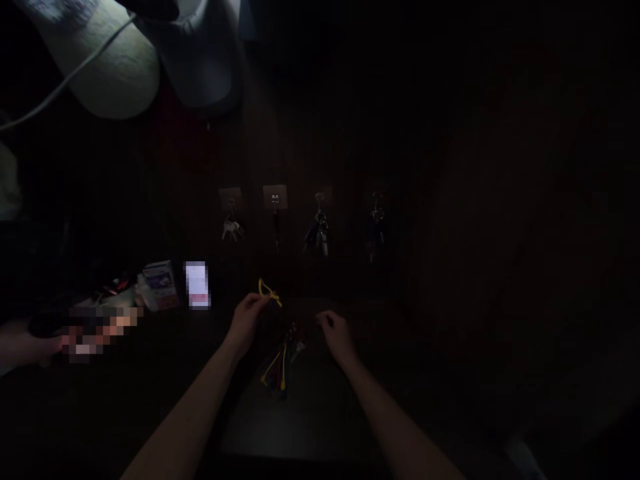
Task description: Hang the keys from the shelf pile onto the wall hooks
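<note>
My left hand (246, 321) pinches a knotted yellow cord (273, 295), and a small loop of it stands up past my fingertips. Off to the right, my right hand (336, 330) is closed, thumb against the curled fingers; the dim light hides whatever may be between them. A bundle of coloured cords (280, 370), yellow, red and blue, lies on the dark surface between my forearms. Small shiny metal bits show at its upper end, close to both hands but apart from them.
Several key bunches hang from hooks beyond my hands, including silver keys (231, 230) and a larger bunch (321, 233). A lit phone (197, 285) and a small box (161, 285) stand at left. Another person's hand (30, 343) reaches in; shoes (117, 73) are at upper left.
</note>
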The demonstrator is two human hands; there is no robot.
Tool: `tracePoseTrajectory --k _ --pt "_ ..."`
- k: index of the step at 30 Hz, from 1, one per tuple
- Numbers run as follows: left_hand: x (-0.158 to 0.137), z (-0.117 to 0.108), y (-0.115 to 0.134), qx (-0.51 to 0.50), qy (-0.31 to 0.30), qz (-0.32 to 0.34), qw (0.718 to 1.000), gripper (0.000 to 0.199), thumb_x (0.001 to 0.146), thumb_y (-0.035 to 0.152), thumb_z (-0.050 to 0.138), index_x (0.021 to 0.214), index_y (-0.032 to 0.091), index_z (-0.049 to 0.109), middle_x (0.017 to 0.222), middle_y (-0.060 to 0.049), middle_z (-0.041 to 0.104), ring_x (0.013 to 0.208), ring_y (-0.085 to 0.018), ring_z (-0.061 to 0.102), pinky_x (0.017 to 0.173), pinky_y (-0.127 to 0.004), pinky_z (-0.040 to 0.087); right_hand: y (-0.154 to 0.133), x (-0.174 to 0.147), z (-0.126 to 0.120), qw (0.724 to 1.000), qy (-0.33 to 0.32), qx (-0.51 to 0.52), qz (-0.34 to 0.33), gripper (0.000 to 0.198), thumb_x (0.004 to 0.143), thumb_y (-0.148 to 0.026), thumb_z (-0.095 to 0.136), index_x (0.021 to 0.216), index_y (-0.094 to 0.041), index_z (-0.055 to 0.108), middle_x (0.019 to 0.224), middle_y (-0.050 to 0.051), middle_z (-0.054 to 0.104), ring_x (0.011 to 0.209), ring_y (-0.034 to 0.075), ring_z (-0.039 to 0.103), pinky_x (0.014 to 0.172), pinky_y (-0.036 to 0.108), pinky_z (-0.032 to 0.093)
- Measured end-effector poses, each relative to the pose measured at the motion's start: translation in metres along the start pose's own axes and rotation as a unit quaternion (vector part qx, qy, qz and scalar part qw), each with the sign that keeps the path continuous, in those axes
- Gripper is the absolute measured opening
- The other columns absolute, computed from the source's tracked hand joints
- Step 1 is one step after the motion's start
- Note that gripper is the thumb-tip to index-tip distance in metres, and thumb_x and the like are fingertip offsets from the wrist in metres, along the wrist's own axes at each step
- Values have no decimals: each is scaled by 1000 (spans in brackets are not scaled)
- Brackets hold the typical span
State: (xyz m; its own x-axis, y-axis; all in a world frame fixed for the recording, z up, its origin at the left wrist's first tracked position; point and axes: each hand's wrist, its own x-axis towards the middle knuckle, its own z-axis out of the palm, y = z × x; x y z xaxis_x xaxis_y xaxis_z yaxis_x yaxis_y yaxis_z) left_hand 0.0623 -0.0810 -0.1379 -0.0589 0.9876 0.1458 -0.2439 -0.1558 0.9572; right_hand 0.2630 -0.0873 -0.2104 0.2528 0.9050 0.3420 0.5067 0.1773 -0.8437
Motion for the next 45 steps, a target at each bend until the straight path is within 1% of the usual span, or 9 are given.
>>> tracePoseTrajectory --k 3,9,12,16,22,24,31,39,45 --pt "9 7 17 2 -1 30 1000 33 54 41 74 65 16 56 74 0 67 64 -12 59 59 -22 43 -1 0 -1 1000 -5 -8 0 29 81 -35 41 80 -23 67 82 3 70 82 19 63 76 29 44" --pt "38 18 46 78 15 127 989 32 56 43 73 71 17 61 68 1 64 63 -12 58 59 -23 42 -4 -1 -2 1000 -10 -17 -10 28 81 -33 42 80 -23 68 82 3 70 82 19 63 74 28 43" --pt "53 25 60 126 37 192 973 28 60 41 71 74 18 61 68 1 63 65 -13 58 61 -23 43 -5 -1 -3 1000 -11 -26 -11 28 82 -32 42 80 -23 68 82 3 70 81 19 63 74 29 43" --pt "66 36 83 229 62 287 928 19 68 36 64 75 19 61 72 0 63 72 -15 58 68 -25 43 -7 -1 -4 999 -14 -30 -8 28 82 -32 42 80 -23 68 83 2 70 80 18 63 73 28 43" --pt "77 52 109 397 82 364 839 13 75 31 58 79 21 64 84 -3 63 81 -17 57 76 -27 42 -7 -2 -4 999 -17 -30 -18 29 82 -32 41 80 -22 68 82 3 70 80 18 63 73 28 43" --pt "81 55 113 422 85 361 828 15 76 32 57 81 21 65 86 -3 63 82 -17 57 77 -28 41 -7 -2 -4 999 -19 -29 -15 28 82 -32 42 80 -23 68 82 3 71 81 18 63 74 28 43" --pt "94 62 114 461 98 309 826 20 78 35 54 85 21 66 92 -6 65 83 -19 58 74 -28 41 -8 -3 -5 999 -20 -46 -16 27 83 -32 42 79 -25 68 84 0 71 85 18 63 78 28 41" --pt "104 59 99 486 62 266 830 20 78 37 52 85 23 64 89 -6 68 82 -21 60 67 -28 40 -11 -4 -6 998 -25 -52 -14 26 83 -31 43 79 -25 68 84 1 71 85 18 63 77 28 40" --pt "100 59 89 476 85 260 836 18 78 37 53 86 22 60 91 -7 66 83 -22 60 67 -29 40 -11 -5 -7 998 -28 -52 -23 26 84 -30 42 79 -24 67 85 1 71 86 18 63 78 28 39"
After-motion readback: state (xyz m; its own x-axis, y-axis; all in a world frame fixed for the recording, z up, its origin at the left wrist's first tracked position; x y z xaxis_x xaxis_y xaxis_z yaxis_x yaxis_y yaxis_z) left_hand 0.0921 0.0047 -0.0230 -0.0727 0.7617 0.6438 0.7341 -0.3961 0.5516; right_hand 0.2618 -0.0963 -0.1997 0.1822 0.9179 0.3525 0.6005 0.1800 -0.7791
